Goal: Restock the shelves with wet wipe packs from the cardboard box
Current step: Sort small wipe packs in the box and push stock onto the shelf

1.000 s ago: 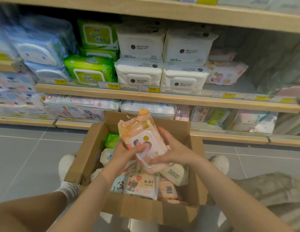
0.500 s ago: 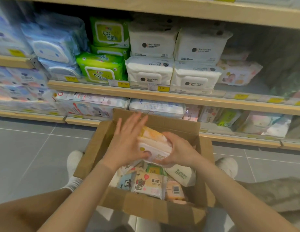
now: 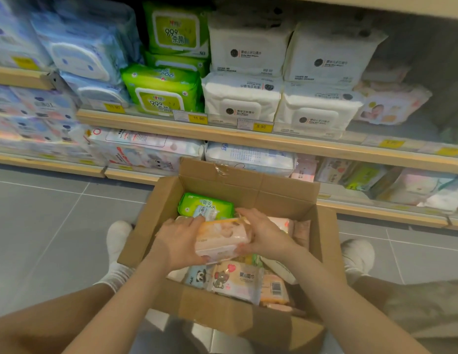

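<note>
The open brown cardboard box (image 3: pixel 248 185) is packed with wipe packs, its raised rear flap standing before the lower shelf. White (image 3: pixel 242 98) and green (image 3: pixel 162 92) packs fill the wooden middle shelf (image 3: pixel 222 134); bare room lies at its right end, beyond a pink baby-print pack (image 3: pixel 391 103).

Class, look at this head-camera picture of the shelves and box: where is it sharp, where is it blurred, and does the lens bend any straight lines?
Head view: sharpest around the hands, left and right, gripping the peach pack over the cardboard box; the blue packs at the left edge and the right-hand shelf area smear into blur; the shelf edge bows, a wide-angle effect; lighting is soft, without harsh glare.
</note>
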